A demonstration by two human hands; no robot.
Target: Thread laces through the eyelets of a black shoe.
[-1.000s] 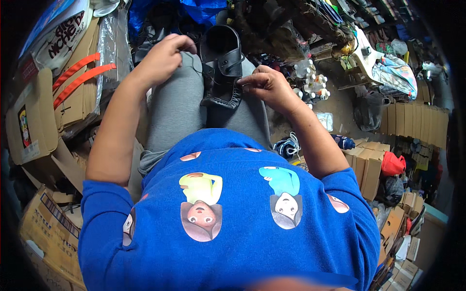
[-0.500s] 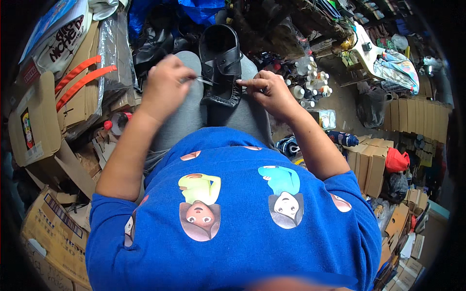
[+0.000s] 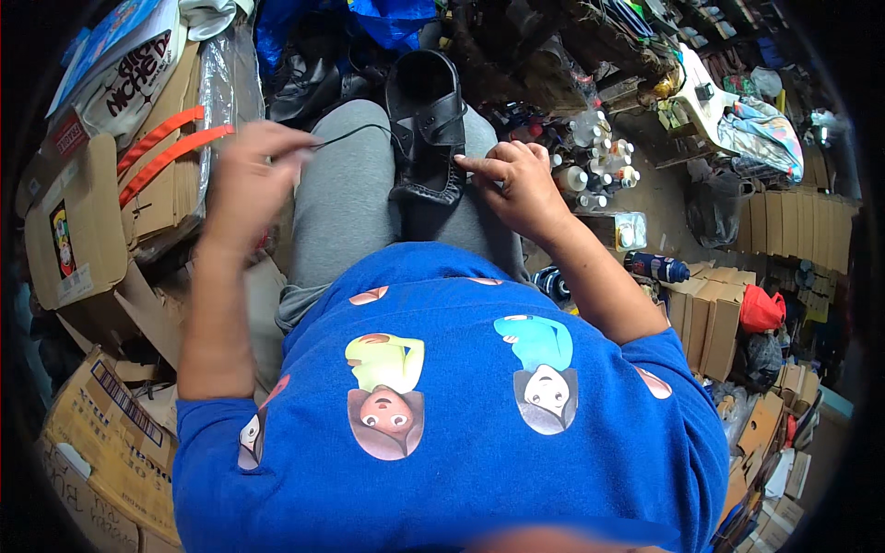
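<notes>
A black leather shoe [image 3: 426,100] with a strap across it lies on my lap, its stitched toe toward me. My right hand [image 3: 523,186] grips the right edge of the shoe near the toe, index finger pressed on the stitched rim and the other fingers curled. Out to the left, above my thigh, my left hand [image 3: 251,184] is blurred by motion, its fingertips pinched together. From them a black thread [image 3: 355,135] runs in a loose arc to the left side of the shoe. Whether a needle is in those fingers cannot be made out.
More black shoes [image 3: 309,83] and a blue plastic bag [image 3: 392,20] lie beyond my knees. Cardboard boxes [image 3: 88,217] and orange straps [image 3: 175,164] stand at the left. Several bottles [image 3: 590,166] crowd the floor at right, near a white chair [image 3: 693,92].
My left hand has moved left, away from the shoe, and the black thread now stretches between them. My right hand stays at the shoe's edge.
</notes>
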